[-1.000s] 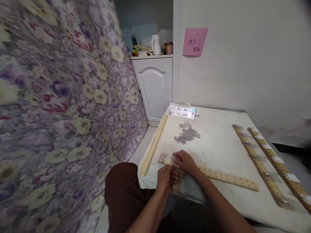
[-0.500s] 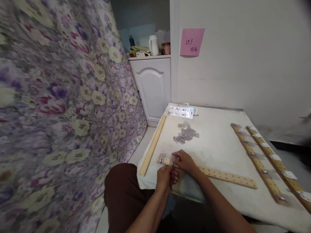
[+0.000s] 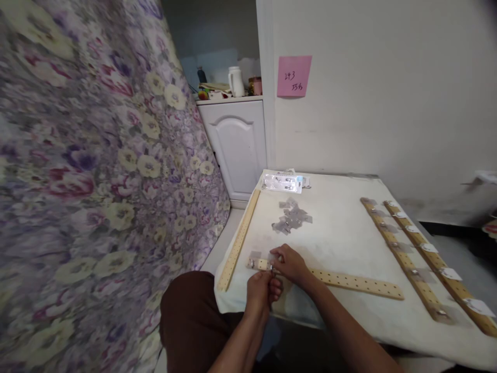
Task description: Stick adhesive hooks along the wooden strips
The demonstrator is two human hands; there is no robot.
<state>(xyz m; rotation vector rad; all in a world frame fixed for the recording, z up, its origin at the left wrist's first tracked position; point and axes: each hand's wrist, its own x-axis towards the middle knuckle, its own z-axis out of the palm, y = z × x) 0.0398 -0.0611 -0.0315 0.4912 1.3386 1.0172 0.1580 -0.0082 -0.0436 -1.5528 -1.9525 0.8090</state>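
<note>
A pale wooden strip with rows of holes (image 3: 357, 284) lies across the front of the table, passing beneath my right hand (image 3: 291, 263). My right fingers are bent and pinched around a small shiny metal piece (image 3: 272, 268) on the strip, near its left end. Below, at the table's front edge, my left hand (image 3: 259, 290) has its fingers curled in, thumb up against the same spot; what they hold is hidden. Farther left on the strip sits another small metal piece (image 3: 252, 262) with a translucent grey plastic tab.
Several small grey plastic packets (image 3: 293, 217) lie heaped mid-table. Behind them is a clear blister pack (image 3: 282, 183). A second holed strip (image 3: 238, 241) runs along the left edge. Two darker strips (image 3: 406, 259) bearing metal pieces and tabs lie at right. A floral curtain (image 3: 108, 181) hangs at left.
The view has shifted a little, so the table sits slightly farther left. Both hands stay at the same spot on the strip, with hardly any movement of the fingers.
</note>
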